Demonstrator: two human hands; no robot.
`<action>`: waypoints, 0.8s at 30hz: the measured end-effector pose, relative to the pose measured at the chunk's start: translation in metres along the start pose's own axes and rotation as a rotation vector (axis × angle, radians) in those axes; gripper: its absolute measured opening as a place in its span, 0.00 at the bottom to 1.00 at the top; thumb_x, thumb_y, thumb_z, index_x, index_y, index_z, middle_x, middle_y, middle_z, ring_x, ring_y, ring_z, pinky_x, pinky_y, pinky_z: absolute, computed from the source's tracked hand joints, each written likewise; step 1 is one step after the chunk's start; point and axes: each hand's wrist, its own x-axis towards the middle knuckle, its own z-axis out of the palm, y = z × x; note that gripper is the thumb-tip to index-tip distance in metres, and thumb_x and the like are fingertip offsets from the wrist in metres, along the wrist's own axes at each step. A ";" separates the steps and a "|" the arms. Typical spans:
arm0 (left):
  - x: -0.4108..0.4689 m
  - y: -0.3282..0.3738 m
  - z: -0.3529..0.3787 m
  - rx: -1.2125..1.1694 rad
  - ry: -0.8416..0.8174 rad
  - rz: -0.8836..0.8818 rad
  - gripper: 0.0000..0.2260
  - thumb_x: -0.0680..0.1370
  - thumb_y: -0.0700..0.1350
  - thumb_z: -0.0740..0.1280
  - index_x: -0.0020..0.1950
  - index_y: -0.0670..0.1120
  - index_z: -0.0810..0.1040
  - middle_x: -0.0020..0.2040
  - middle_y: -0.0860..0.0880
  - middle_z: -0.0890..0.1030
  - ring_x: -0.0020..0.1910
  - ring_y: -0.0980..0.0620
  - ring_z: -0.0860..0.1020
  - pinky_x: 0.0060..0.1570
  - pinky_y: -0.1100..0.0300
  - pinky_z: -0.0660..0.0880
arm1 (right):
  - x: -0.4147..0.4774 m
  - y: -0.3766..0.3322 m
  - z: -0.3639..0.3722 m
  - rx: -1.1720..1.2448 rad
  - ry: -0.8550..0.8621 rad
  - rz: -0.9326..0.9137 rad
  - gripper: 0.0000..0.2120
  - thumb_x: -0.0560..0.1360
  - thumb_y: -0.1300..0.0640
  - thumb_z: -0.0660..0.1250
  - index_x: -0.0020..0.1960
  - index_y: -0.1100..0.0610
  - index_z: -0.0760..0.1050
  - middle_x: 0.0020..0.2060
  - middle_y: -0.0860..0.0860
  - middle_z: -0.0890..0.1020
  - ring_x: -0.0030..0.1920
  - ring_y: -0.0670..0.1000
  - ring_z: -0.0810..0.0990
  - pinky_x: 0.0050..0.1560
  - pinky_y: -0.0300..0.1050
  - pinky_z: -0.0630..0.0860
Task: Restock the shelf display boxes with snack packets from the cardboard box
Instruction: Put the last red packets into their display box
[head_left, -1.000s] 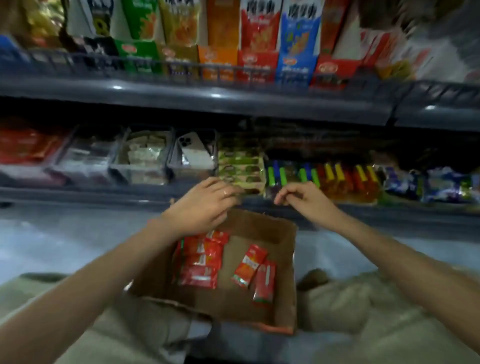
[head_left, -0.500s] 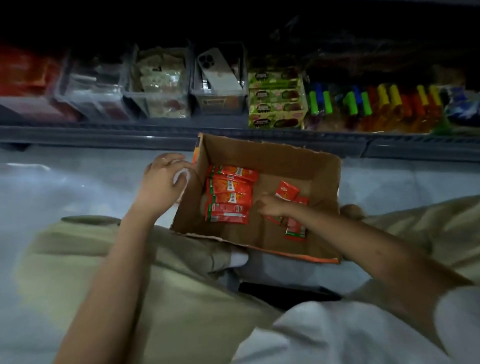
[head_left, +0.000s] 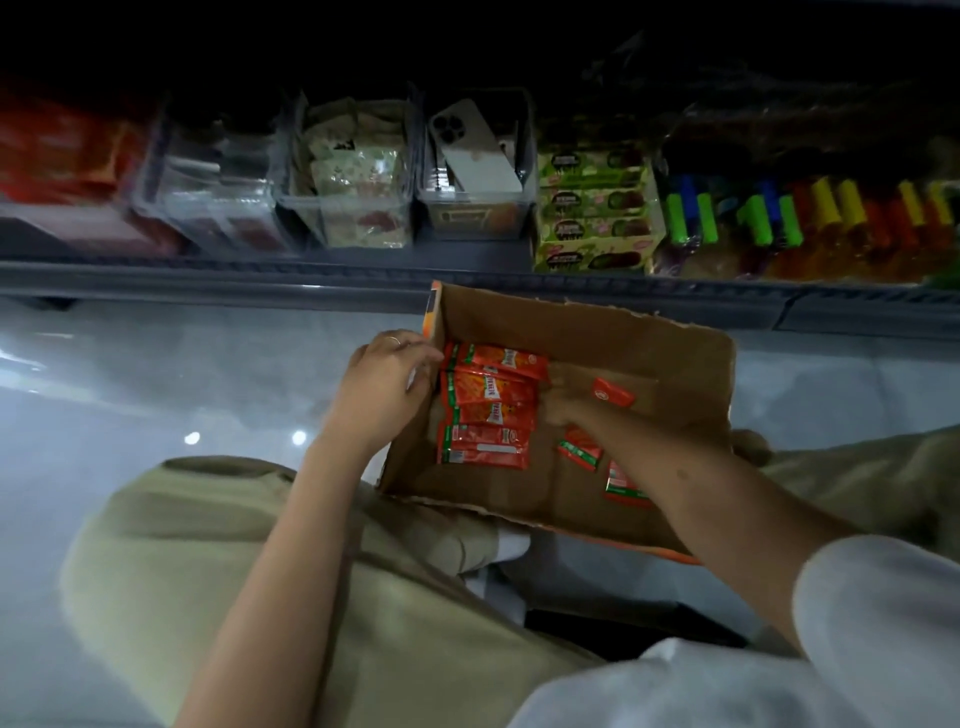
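Observation:
An open cardboard box (head_left: 675, 374) rests against my knees below the shelf. A stack of red-orange snack packets (head_left: 488, 410) lies at its left side, and three loose packets (head_left: 614, 393) lie to the right. My left hand (head_left: 387, 387) grips the box's left wall, fingertips by the top of the stack. Inside the box, my blurred right hand (head_left: 558, 402) touches the stack's right edge; its fingers cannot be made out. Clear display boxes (head_left: 353, 218) stand on the shelf above.
One clear box holds a white phone (head_left: 478, 150). Green snack cartons (head_left: 592, 208) and coloured tubes (head_left: 779, 218) fill the shelf to the right. The grey shelf lip (head_left: 260, 280) runs just beyond the box. Pale glossy floor (head_left: 156, 395) lies to the left.
Both hands came down from the shelf to the box. My left hand took the box's left wall; my right hand went from the loose packets leftward to the stack.

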 end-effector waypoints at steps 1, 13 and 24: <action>0.000 0.000 0.000 0.000 -0.012 -0.007 0.11 0.77 0.39 0.63 0.57 0.45 0.80 0.59 0.46 0.79 0.61 0.44 0.73 0.61 0.46 0.70 | 0.011 0.016 -0.001 0.012 0.042 0.007 0.10 0.71 0.55 0.68 0.50 0.58 0.81 0.51 0.58 0.83 0.52 0.57 0.81 0.55 0.50 0.77; 0.002 0.003 0.008 -0.062 -0.072 -0.062 0.13 0.77 0.37 0.63 0.60 0.45 0.78 0.60 0.45 0.77 0.61 0.45 0.73 0.59 0.52 0.70 | 0.083 -0.001 0.024 -0.490 0.092 -0.495 0.18 0.77 0.64 0.59 0.66 0.66 0.70 0.66 0.53 0.68 0.57 0.51 0.76 0.59 0.37 0.70; 0.004 0.024 0.012 -0.567 -0.186 -0.319 0.16 0.82 0.47 0.56 0.70 0.48 0.70 0.69 0.51 0.69 0.66 0.58 0.65 0.60 0.71 0.61 | 0.013 -0.030 0.010 0.339 -0.101 -0.673 0.14 0.68 0.67 0.55 0.36 0.66 0.79 0.38 0.55 0.81 0.40 0.49 0.80 0.46 0.42 0.77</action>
